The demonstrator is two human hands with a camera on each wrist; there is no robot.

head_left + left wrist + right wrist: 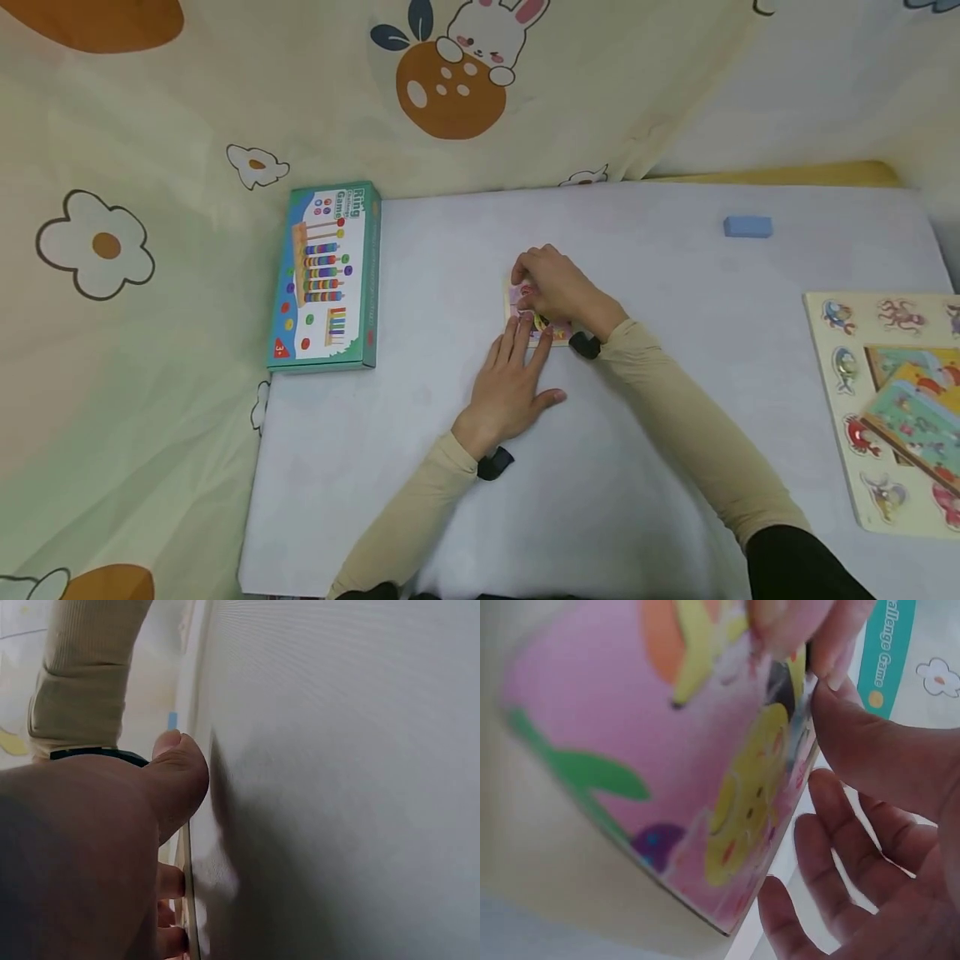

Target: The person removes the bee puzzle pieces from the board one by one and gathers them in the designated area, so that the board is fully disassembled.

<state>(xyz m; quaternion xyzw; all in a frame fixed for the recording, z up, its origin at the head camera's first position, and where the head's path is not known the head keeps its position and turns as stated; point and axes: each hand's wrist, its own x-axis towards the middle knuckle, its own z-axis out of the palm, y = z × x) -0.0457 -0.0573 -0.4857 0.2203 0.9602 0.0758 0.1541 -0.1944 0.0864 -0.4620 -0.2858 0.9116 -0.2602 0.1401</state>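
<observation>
A small pink picture puzzle (630,735) with yellow figures lies on the table beneath both hands, mostly covered in the head view. My right hand (558,287) bends over its upper part, thumb and fingertips drawn together at the surface. They seem to pinch a puzzle piece, largely hidden by the fingers. From the lower left, my left hand (506,387) rests its straight, spread fingers on the puzzle's near edge, thumb held out to the side. In the left wrist view the left thumb (180,776) stands above the tabletop, with fingertips at the puzzle's thin edge (192,900).
A boxed ring game (326,279) lies at the table's left edge. On the right are a cream board (825,400) with sea-animal pieces and picture panels (918,425) stacked on it. A blue block (747,227) sits at the back right. A patterned cloth (300,100) hangs behind.
</observation>
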